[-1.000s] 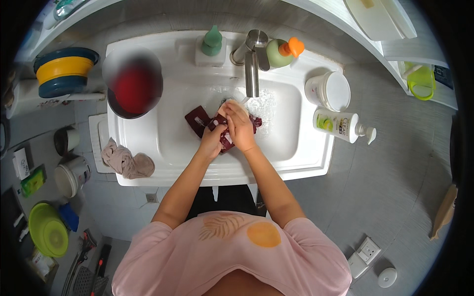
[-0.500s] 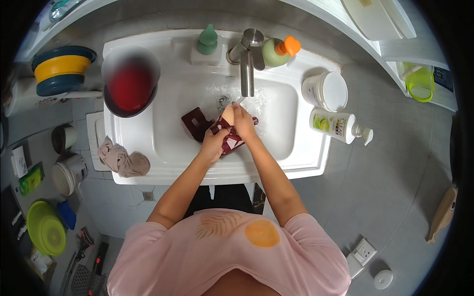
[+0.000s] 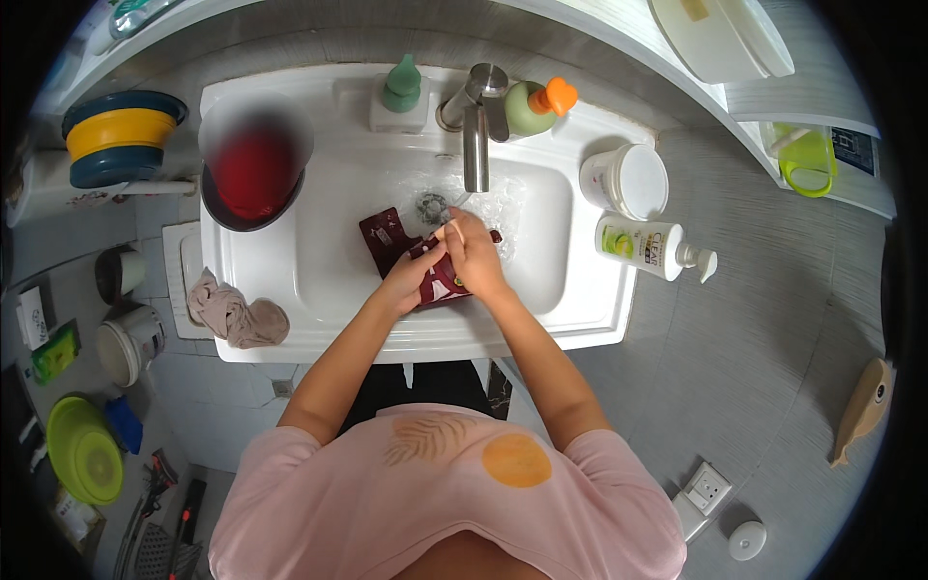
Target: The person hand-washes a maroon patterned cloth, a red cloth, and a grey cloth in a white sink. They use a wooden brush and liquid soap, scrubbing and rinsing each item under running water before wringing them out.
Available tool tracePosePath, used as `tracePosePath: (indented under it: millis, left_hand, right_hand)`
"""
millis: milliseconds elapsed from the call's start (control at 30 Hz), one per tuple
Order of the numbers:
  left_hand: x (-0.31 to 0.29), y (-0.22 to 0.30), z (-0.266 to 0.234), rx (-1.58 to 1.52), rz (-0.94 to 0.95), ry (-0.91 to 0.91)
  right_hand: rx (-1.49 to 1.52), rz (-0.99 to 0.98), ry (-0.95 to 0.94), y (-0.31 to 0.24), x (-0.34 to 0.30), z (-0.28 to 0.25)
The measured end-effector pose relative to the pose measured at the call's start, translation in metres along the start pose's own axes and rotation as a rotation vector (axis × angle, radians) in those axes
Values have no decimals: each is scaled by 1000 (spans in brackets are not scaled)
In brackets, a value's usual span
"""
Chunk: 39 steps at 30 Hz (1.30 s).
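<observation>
A dark maroon, flat item with pale pink patches (image 3: 440, 287), perhaps a wallet or small bag, lies over the near part of the white sink basin (image 3: 333, 271). Its flap-like end spreads out to the left. My left hand (image 3: 406, 280) is closed on its near left side, thumb on top. On the upper right side my right hand (image 3: 474, 256) presses with bent fingers, close against the left. A small peach-toned patch shows between the hands; I cannot make out what it is. Under the faucet (image 3: 476, 145), a thin stream falls just beyond my right fingertips.
Behind the basin stand a green dispenser (image 3: 401, 89) and a pale green bottle with an orange top (image 3: 532, 106). A white tub (image 3: 633, 182) and a pump bottle (image 3: 643, 245) line the right rim. A dark bowl (image 3: 253, 208) and beige cloth (image 3: 237, 311) occupy the left.
My fingers have shifted slightly on the maroon item, and the right hand covers more of the peach-toned patch. The view has moved a little.
</observation>
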<state>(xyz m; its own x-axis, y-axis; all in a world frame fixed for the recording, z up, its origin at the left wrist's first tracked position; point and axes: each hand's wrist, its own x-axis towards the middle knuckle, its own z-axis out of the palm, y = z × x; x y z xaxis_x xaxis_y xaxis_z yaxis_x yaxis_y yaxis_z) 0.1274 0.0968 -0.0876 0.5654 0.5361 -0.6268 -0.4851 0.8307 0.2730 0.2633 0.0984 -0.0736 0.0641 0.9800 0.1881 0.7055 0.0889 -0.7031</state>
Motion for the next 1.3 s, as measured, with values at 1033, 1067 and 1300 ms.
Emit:
tracePosePath:
  millis: [1033, 1067, 1300]
  left_hand:
    - [-9, 7, 39, -270, -56, 110]
    - [-20, 7, 37, -201, -13, -14]
    - [4, 2, 11, 216, -73, -26]
  right_hand:
    - [-1, 490, -173, 10, 10, -9]
    - [413, 732, -130, 11, 12, -27]
    - [702, 914, -259, 48, -6, -28]
